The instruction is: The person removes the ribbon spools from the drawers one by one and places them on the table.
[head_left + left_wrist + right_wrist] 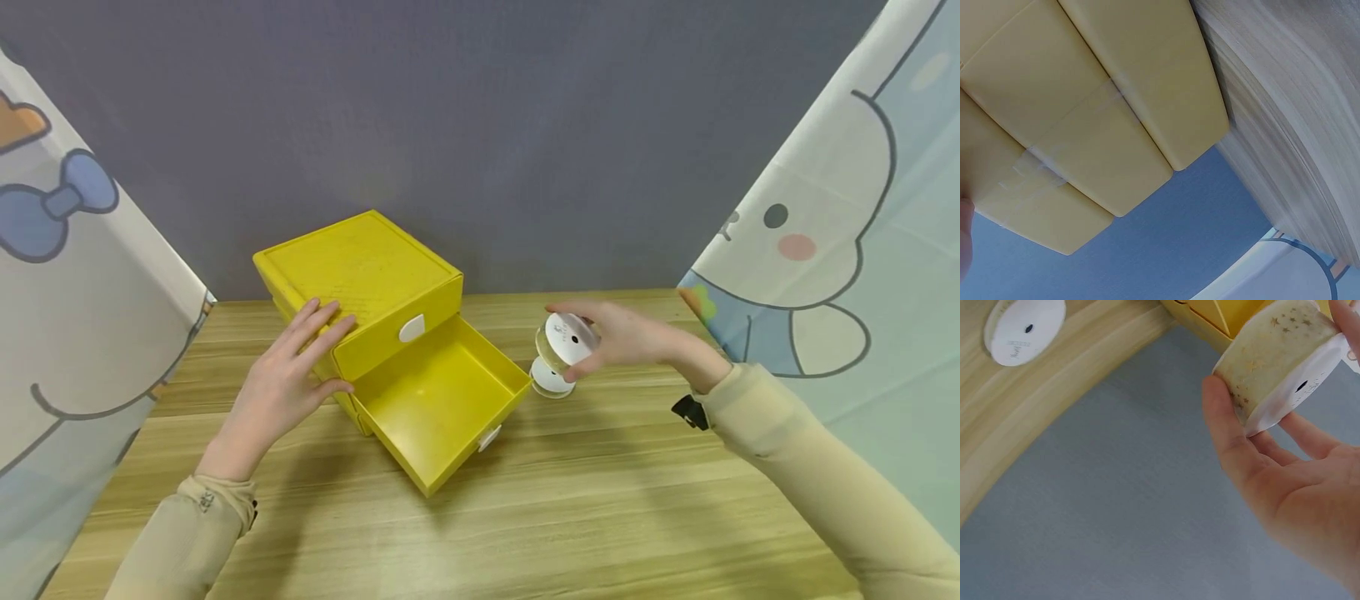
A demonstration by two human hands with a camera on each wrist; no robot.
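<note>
Beige sleeves (817, 467) come in closest, from the frame's lower corners. Left of centre sits a yellow drawer box (360, 267), its lower drawer (435, 400) pulled out. The left hand (281, 375), fingers spread and gripping nothing, lies at the box's edge; the right hand (626, 333) curls round a ribbon spool (567, 340), right of centre. I'd guess it's light, stiff-rimmed, its sheer ribbon slippery: best held across the rims.

Smooth plastic drawer (437, 398), cloth ribbon (1274, 357), glossy wood-grain tabletop (555, 517)
</note>
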